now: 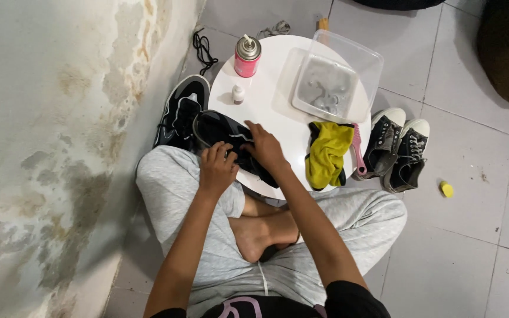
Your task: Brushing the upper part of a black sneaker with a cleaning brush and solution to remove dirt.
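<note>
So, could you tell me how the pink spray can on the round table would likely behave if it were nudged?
The pink spray can stands upright, tall for its narrow base, so it would probably tip rather than slide. Being cylindrical, it would likely roll across the white table once down. Its smooth surface may feel slippery, especially to wet hands.

Four shoes in all: two black sneakers, one [231, 144] on the table edge and one [179, 112] on the floor, plus two black high-tops with white toe caps [384, 143] [409, 154]. One round white table [269, 94], one pink spray can [246, 56], one small bottle [238, 94], one clear plastic tub [337, 76], one yellow cloth [327, 153], one pink brush [357, 150], one loose black lace [204, 48], one yellow object [446, 189] on the floor tiles.
</note>
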